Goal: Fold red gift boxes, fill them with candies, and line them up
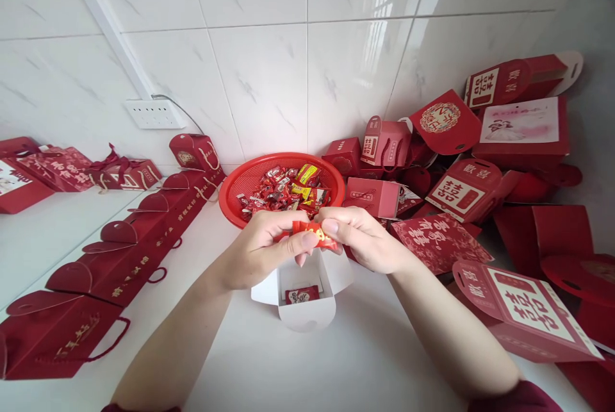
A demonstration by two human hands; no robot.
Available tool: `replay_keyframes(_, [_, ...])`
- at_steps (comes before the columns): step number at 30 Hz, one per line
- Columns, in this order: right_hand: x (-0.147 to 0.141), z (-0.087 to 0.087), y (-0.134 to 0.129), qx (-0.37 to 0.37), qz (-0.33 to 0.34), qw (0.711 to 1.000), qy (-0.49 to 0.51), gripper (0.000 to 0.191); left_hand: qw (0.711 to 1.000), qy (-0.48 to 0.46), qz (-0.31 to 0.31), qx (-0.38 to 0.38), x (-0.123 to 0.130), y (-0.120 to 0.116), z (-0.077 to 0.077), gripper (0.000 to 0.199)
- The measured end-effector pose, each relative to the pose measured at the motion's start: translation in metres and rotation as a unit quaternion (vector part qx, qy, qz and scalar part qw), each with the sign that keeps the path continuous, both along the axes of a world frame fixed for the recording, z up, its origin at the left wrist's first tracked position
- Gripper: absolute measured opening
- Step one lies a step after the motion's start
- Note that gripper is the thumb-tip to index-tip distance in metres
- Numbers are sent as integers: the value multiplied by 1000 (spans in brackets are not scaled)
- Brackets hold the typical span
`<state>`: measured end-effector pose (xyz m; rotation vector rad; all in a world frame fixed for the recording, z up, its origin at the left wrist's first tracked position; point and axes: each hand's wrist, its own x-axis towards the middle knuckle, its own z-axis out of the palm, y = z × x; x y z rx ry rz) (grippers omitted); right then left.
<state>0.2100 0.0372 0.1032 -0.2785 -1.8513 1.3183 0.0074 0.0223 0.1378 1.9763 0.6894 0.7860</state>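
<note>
Between my two hands is a red wrapped candy [317, 232] with yellow lettering. My left hand [264, 247] pinches its left end, thumb on top. The fingers of my right hand [368, 238] close on its right end. Just below them stands an opened gift box [307, 317], white inside, its flaps spread outward. A dark red candy packet [302, 295] lies on the box's floor. Behind my hands, a red plastic basket [231, 189] holds many wrapped candies [278, 188], mostly red, a few yellow. My hands partly hide the basket's front rim and the back of the box.
A row of closed dark red gift boxes [129, 258] with cord handles runs along the left. Many red boxes [459, 191] are piled on the right. A power strip [154, 114] is fixed to the tiled wall [269, 79] behind the white table [288, 373].
</note>
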Motion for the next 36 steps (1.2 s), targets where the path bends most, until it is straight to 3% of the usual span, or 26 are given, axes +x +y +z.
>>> replay_keyframes(6, [-5,-2,-5,-60,67,994,62,35,996,-63,-45,-44,1,-1,-2,31])
replay_keyframes(10, [-6,-4,-2,-57,19,996,65,38,993,-78,-29,-86,2,3,-4,34])
replay_keyframes(13, [-5,-3,1,-37,-32,998,46,35,994,-73,17,-76,3,6,-6,37])
replay_keyframes(17, [-6,1,2,-24,-13,999,35,26,993,-89,39,-66,4,7,-7,39])
replay_keyframes(23, [-1,4,3,-34,-24,999,-2,30,995,-69,61,-50,2,6,-6,50])
replay_keyframes(31, [4,0,7,-47,0,999,-27,27,994,-56,90,3,-2,3,-1,38])
replay_keyframes(34, [4,0,9,-37,-20,999,-20,17,996,-46,81,10,-3,-1,1,36])
replay_keyframes(36, [4,-1,10,-27,-31,999,-7,21,996,-35,84,19,-3,-2,3,35])
